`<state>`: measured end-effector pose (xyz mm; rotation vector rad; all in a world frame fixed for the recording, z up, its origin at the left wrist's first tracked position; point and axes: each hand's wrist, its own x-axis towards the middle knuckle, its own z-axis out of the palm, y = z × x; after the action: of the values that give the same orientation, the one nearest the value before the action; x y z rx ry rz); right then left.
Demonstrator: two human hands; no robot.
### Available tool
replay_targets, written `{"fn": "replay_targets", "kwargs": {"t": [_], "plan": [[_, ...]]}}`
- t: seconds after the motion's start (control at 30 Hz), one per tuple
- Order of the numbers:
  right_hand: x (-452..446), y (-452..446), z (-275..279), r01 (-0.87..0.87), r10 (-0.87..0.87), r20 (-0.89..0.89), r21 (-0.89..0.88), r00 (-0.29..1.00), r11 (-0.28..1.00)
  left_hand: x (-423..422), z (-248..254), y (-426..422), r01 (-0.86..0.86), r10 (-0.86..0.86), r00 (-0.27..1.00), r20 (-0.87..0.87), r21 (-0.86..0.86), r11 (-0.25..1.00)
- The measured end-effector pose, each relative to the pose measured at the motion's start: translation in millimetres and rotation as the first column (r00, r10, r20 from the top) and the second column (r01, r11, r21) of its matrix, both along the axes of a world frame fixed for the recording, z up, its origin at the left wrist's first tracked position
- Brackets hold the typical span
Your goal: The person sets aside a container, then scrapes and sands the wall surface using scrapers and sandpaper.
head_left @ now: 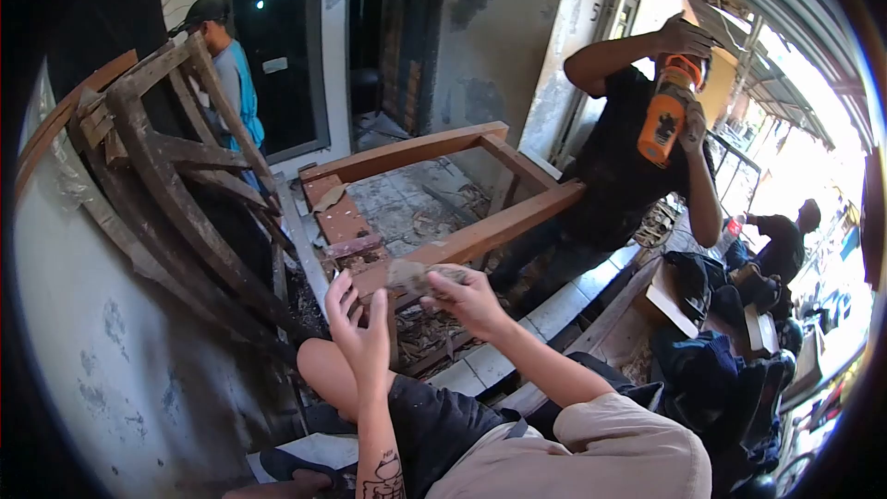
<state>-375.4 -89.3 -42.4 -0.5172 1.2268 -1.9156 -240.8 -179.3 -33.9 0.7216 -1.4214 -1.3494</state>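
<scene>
A crumpled grey-brown piece of sandpaper (408, 275), worn-looking, is pinched between the thumb and fingers of my right hand (469, 301). Just left of it, my left hand (358, 331) is raised with its fingers apart and nothing in it. Both hands are above my lap, in front of the near corner of a reddish-brown wooden frame (439, 245). My fingers partly cover the sandpaper. On the frame's left-hand board (331, 212) lies a small light brown scrap (330, 197).
Dark, dusty curved wooden chair parts (171, 189) lean at the left wall. A co-worker (614, 157) beyond the frame lifts an orange bottle (665, 120). Another person (242, 97) stands by the door. Dark bags (698, 370) lie at right, and wood shavings cover the floor.
</scene>
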Motion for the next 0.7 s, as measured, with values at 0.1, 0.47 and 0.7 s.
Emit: {"fn": "replay_targets", "kwargs": {"t": [0.1,0.47,0.7], "plan": [[-17.5,10.1,-6.0,0.073,-0.074,0.01,0.046,0.997,0.996,-14.1,25.9,-8.3,0.055,-0.087,0.991,-0.099,-0.29,0.955],[-33.7,57.9,-18.6,0.139,-0.107,-0.15,0.222,0.983,0.965,-32.5,-4.2,-100.0,0.063,0.221,0.903,0.367,-0.624,0.779],[-34.1,63.8,-17.1,0.217,-0.246,0.117,0.215,0.962,0.952,-79.0,-86.2,-138.3,0.281,0.611,0.569,0.551,-0.828,0.486]]}}
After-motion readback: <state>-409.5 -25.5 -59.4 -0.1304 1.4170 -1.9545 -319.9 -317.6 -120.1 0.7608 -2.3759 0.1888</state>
